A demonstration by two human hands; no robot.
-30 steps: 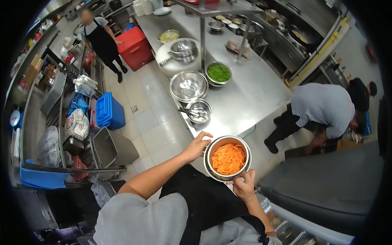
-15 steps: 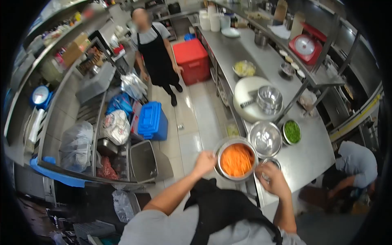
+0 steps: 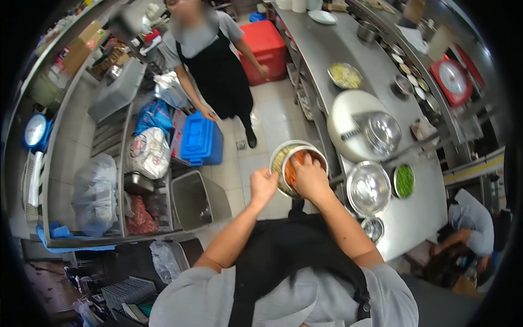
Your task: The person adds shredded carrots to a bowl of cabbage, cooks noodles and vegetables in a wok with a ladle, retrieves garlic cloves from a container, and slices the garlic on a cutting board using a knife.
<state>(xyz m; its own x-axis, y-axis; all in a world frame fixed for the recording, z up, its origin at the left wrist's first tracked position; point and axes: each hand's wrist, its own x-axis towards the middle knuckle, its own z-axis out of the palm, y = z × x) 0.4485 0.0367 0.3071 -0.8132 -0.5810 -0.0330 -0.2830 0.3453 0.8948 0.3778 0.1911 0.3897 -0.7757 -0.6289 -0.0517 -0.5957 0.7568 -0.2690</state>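
Observation:
In front of my chest is a metal bowl of carrot strips [image 3: 291,173], set in or over a wider metal bowl [image 3: 277,163] with pale yellowish contents. My left hand [image 3: 263,186] is closed on the rim at its left side. From the right, my right hand [image 3: 309,179] reaches into the bowl, its fingers curled down into the orange strips and the fingertips partly hidden. On the steel counter to the right are a shiny metal bowl [image 3: 369,189], a bowl of chopped greens [image 3: 405,181] and a small metal bowl [image 3: 372,229].
A round white board [image 3: 343,111] carries a knife [image 3: 351,133] and stacked metal bowls [image 3: 383,132]. Behind it is a bowl of pale cut vegetables [image 3: 345,75]. A co-worker [image 3: 220,71] stands ahead; another person [image 3: 471,223] bends low at right. A grey bin [image 3: 218,199] stands left.
The carrot bowl has moved left, off the counter's edge, and the wider bowl now shows beneath it. My right hand has gone from the small bowl into the carrots. The co-worker ahead is nearer.

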